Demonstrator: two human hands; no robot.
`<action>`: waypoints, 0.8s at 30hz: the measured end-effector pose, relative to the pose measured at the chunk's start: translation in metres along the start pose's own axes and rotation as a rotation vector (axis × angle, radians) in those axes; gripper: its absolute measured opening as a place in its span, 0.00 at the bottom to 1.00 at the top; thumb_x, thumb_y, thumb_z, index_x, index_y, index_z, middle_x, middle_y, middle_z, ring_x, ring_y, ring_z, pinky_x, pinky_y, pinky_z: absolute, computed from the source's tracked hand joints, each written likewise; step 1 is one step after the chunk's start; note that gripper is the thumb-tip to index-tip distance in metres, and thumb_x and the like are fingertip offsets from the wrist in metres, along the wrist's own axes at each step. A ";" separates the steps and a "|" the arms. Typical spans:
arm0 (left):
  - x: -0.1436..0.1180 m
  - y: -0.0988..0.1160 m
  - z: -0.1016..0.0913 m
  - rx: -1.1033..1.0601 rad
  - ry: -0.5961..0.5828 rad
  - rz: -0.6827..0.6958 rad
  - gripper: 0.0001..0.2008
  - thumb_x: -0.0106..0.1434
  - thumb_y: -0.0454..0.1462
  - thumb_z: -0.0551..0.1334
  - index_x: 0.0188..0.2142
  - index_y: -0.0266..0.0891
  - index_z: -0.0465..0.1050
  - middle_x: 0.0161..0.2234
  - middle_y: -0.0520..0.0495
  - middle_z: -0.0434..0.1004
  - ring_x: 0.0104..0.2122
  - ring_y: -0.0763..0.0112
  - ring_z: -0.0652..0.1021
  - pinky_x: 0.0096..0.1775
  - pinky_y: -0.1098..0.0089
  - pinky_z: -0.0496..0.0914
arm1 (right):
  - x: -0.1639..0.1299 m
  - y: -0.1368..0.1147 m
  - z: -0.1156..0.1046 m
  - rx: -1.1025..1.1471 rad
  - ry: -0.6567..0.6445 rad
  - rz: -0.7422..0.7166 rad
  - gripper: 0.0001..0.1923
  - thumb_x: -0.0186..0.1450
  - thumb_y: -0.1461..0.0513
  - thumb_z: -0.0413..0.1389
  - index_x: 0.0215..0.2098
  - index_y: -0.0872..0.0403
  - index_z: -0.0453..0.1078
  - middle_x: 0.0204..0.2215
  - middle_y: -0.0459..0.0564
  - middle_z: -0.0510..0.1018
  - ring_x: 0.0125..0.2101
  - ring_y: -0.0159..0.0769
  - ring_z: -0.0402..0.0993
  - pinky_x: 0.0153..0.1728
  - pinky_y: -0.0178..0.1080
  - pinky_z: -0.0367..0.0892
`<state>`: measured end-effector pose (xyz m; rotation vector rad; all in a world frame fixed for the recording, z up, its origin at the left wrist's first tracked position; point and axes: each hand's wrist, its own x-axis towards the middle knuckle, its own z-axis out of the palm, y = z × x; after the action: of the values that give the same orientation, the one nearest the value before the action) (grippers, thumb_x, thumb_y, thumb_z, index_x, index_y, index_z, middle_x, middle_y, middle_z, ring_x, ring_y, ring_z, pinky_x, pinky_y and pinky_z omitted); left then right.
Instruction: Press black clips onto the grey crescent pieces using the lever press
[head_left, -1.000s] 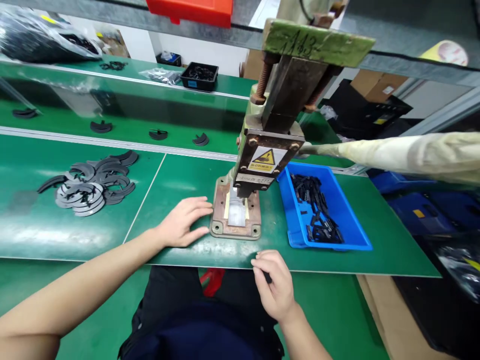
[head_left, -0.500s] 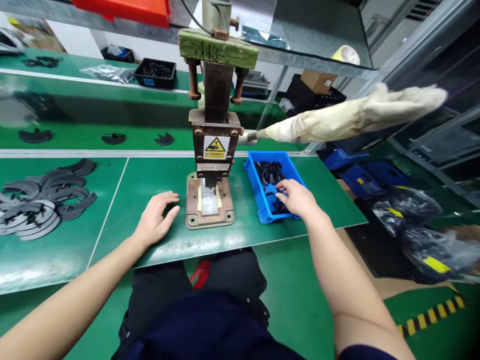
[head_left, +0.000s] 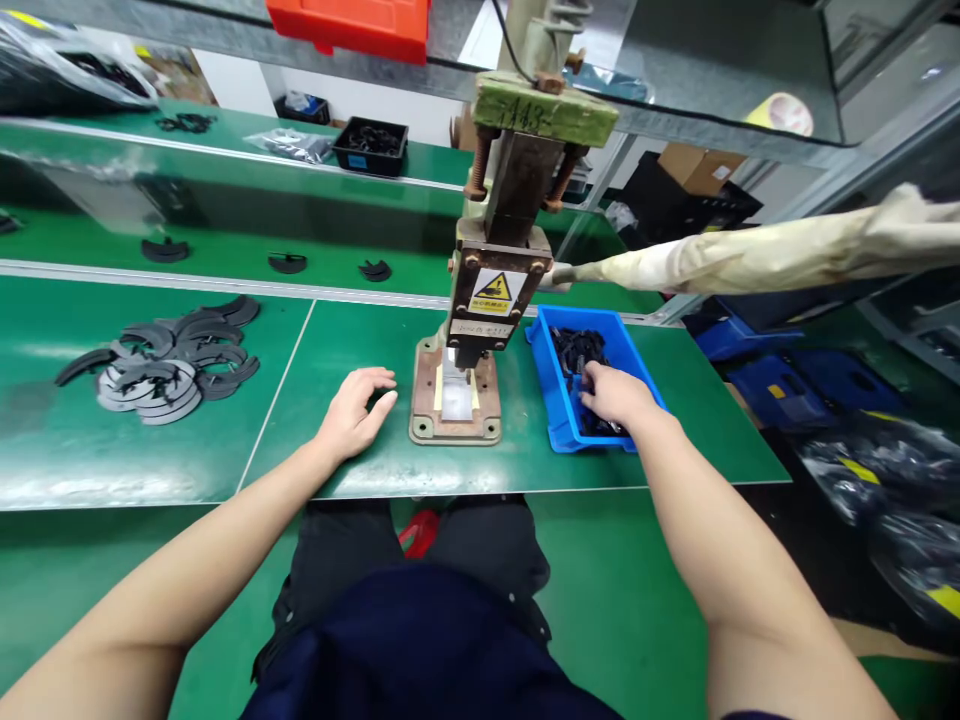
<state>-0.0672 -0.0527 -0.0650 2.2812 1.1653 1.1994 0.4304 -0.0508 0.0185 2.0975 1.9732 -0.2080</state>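
Observation:
My left hand (head_left: pixel 358 412) rests on the green table just left of the press base (head_left: pixel 455 432), fingers stretched and thumb apart, with nothing in it. My right hand (head_left: pixel 619 395) reaches into a blue bin (head_left: pixel 556 405) to the right of the press, its fingers curled together over small black parts (head_left: pixel 577 345). Whatever lies between those fingertips is too small to make out. Between the hands stands a press (head_left: pixel 499 262) with a warning label on its head. Under its ram, a pale metal plate (head_left: pixel 456 402) lies on the base.
Curved dark grey and black pieces (head_left: pixel 172 365) lie heaped on the table at the left. Several similar pieces sit on the green strip behind. A black tray (head_left: pixel 371 165) stands farther back. A cloth-wrapped lever (head_left: pixel 720 255) sticks out from the press to the right, above the bin.
The view has turned left, so the table and press appear shifted right. My right hand's fingers have drawn together among the black parts. My left hand stays beside the press base.

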 end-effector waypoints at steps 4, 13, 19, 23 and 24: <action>-0.001 -0.001 0.000 0.000 -0.007 -0.010 0.11 0.76 0.43 0.60 0.51 0.42 0.75 0.54 0.38 0.81 0.58 0.55 0.79 0.62 0.49 0.72 | 0.008 -0.007 0.006 0.047 0.002 -0.118 0.25 0.72 0.49 0.60 0.62 0.52 0.69 0.60 0.55 0.75 0.57 0.42 0.76 0.58 0.53 0.77; -0.001 -0.001 0.001 0.011 -0.067 0.004 0.09 0.76 0.42 0.60 0.50 0.42 0.75 0.53 0.40 0.81 0.58 0.57 0.79 0.62 0.51 0.72 | 0.024 -0.007 0.015 0.084 -0.106 -0.150 0.25 0.71 0.49 0.60 0.60 0.53 0.71 0.58 0.55 0.77 0.55 0.41 0.77 0.56 0.52 0.78; -0.001 0.000 0.000 0.008 -0.062 0.014 0.09 0.77 0.42 0.60 0.50 0.42 0.75 0.53 0.40 0.81 0.57 0.57 0.79 0.61 0.51 0.72 | 0.019 0.006 0.018 0.188 -0.154 -0.092 0.24 0.71 0.49 0.60 0.59 0.53 0.71 0.57 0.54 0.77 0.54 0.41 0.77 0.56 0.51 0.79; -0.001 0.001 0.000 0.007 -0.054 0.009 0.09 0.77 0.42 0.60 0.49 0.42 0.76 0.52 0.40 0.81 0.57 0.57 0.80 0.61 0.51 0.73 | 0.013 0.012 0.014 0.361 -0.057 -0.083 0.24 0.72 0.48 0.60 0.58 0.53 0.71 0.56 0.54 0.78 0.53 0.39 0.78 0.54 0.50 0.79; -0.001 0.001 0.000 0.006 -0.052 0.008 0.09 0.77 0.42 0.60 0.49 0.42 0.76 0.52 0.40 0.81 0.57 0.57 0.80 0.60 0.51 0.73 | 0.011 0.014 0.011 0.422 0.000 -0.080 0.23 0.72 0.49 0.60 0.57 0.54 0.72 0.54 0.53 0.78 0.52 0.39 0.78 0.54 0.50 0.79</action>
<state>-0.0668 -0.0541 -0.0651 2.3095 1.1442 1.1335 0.4458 -0.0441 0.0064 2.2542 2.1643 -0.6945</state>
